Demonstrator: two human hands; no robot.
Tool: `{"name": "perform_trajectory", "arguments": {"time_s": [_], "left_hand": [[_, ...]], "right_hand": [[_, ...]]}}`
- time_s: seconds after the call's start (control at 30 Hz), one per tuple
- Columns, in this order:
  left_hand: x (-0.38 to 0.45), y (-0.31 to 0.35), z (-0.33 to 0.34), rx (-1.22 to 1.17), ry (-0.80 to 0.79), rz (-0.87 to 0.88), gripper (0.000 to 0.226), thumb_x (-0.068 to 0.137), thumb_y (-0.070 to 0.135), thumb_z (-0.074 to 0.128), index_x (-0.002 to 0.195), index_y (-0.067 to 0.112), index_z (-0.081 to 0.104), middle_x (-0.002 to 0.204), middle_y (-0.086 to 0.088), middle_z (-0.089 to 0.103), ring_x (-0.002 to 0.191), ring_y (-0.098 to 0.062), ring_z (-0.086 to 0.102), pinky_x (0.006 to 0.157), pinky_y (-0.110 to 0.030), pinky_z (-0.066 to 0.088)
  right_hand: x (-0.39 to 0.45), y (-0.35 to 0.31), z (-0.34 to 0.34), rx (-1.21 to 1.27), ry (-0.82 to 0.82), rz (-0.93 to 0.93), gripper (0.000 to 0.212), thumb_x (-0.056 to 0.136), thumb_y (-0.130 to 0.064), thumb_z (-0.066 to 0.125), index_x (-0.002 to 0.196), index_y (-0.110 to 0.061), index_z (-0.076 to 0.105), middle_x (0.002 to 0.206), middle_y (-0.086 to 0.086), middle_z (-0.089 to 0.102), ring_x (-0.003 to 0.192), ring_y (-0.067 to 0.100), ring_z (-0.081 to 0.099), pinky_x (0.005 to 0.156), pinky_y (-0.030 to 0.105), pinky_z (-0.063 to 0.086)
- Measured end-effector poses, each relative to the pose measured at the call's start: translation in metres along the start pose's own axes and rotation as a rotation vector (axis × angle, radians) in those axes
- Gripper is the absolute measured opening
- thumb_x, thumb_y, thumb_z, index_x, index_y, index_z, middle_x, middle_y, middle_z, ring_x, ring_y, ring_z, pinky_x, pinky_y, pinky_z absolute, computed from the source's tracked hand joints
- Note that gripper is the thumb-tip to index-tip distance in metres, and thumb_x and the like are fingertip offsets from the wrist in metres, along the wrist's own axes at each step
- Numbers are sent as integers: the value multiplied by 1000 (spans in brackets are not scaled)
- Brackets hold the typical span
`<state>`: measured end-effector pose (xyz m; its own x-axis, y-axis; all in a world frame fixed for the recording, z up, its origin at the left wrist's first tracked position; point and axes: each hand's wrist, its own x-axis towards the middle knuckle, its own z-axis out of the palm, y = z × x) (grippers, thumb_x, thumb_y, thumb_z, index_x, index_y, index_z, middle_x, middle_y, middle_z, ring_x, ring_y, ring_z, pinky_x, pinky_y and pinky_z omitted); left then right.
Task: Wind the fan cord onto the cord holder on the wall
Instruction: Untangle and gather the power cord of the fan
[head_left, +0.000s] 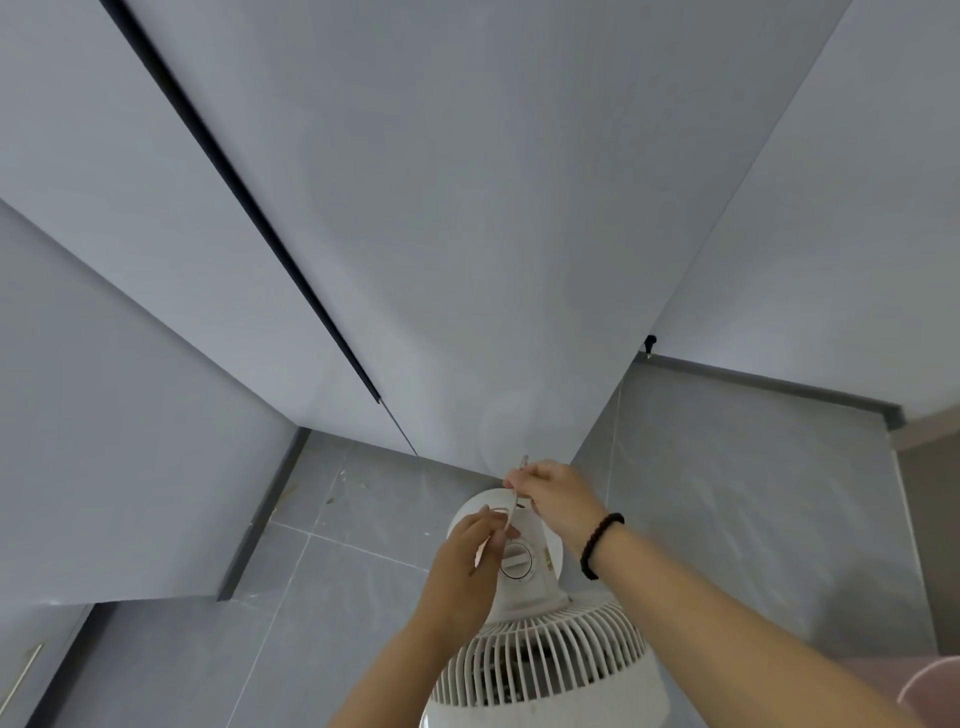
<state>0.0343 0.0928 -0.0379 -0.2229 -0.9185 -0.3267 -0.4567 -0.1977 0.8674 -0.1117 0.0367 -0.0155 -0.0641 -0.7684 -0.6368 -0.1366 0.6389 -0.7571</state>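
A white fan (530, 613) stands on the grey tiled floor below me, its round dial facing up and its slatted grille toward me. Both hands are raised over the fan's top. My right hand (558, 499), with a black bead bracelet on the wrist, pinches a thin pale strip or cord (514, 499) that runs down to my left hand (475, 556). My left hand's fingers curl around the strip's lower end, where a small loop shows. A faint round pale shape (511, 431) shows on the white wall just above my hands; I cannot tell whether it is the cord holder.
White wall panels rise ahead, with a dark vertical gap (249, 208) on the left. A wall corner (644, 358) juts out at the right with a grey skirting. A pink object (930, 691) sits at the bottom right. Grey floor tiles (358, 519) lie left of the fan.
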Motion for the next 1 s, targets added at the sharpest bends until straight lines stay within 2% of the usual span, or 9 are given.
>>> {"name": "perform_trajectory", "arguments": {"time_s": [0.1, 0.2, 0.4, 0.47, 0.6, 0.67, 0.77, 0.87, 1.0], "left_hand": [[6, 5, -10, -164, 37, -126, 25, 101, 20, 46, 101, 25, 70, 111, 11, 69, 114, -5, 59, 93, -14, 44], [16, 17, -21, -303, 71, -212, 30, 102, 24, 43, 104, 18, 73, 103, 4, 75, 103, -10, 67, 83, -15, 46], [37, 37, -31, -589, -15, -521, 38, 101, 29, 41, 105, 6, 71, 100, -9, 76, 103, -27, 68, 101, -40, 46], [41, 44, -33, -594, -31, -580, 39, 99, 32, 47, 108, 2, 70, 101, -11, 76, 103, -31, 66, 101, -43, 43], [38, 57, -38, -589, -3, -563, 36, 95, 32, 56, 105, 2, 72, 98, -7, 77, 104, -24, 69, 106, -43, 44], [34, 63, -43, -667, 52, -545, 34, 94, 29, 60, 106, -2, 71, 96, -7, 77, 97, -21, 70, 98, -38, 50], [29, 81, -53, -860, 18, -516, 29, 90, 29, 65, 99, 2, 70, 80, -6, 69, 69, -16, 65, 74, -29, 51], [20, 98, -60, -1001, -37, -487, 26, 89, 32, 64, 98, 8, 67, 66, 0, 58, 57, -12, 54, 70, -29, 45], [5, 120, -68, -1014, -60, -397, 30, 95, 33, 56, 110, 8, 64, 62, 2, 51, 55, -11, 48, 67, -28, 43]], "right_hand": [[-22, -5, -3, -33, -9, -169, 18, 89, -20, 61, 85, -6, 70, 97, 11, 70, 92, 19, 64, 86, 26, 48], [-40, -2, -2, -97, -62, -322, 14, 89, -21, 61, 75, -20, 65, 100, 2, 66, 101, 13, 60, 96, 31, 46], [-61, 13, 5, -372, -206, -465, 6, 92, -25, 58, 88, -24, 63, 114, -9, 51, 108, -4, 49, 92, 9, 36], [-64, 21, 8, -455, -231, -505, 7, 92, -27, 57, 89, -28, 63, 118, -9, 48, 111, -4, 46, 95, 9, 37], [-69, 26, 10, -558, -239, -519, 18, 93, -31, 55, 95, -18, 68, 121, -12, 44, 114, 2, 44, 101, 16, 36], [-71, 24, 10, -593, -240, -510, 23, 93, -32, 55, 101, -16, 69, 121, -15, 42, 115, 4, 44, 101, 16, 36], [-74, 12, 8, -606, -247, -475, 24, 92, -33, 56, 104, -18, 70, 125, -17, 42, 118, 4, 45, 103, 22, 38], [-77, 0, 5, -624, -244, -410, 22, 91, -31, 58, 105, -20, 70, 130, -10, 46, 120, 6, 46, 105, 24, 36], [-71, -15, -2, -554, -172, -293, 26, 89, -13, 51, 109, -22, 64, 124, -4, 54, 115, 10, 50, 101, 25, 39]]}}
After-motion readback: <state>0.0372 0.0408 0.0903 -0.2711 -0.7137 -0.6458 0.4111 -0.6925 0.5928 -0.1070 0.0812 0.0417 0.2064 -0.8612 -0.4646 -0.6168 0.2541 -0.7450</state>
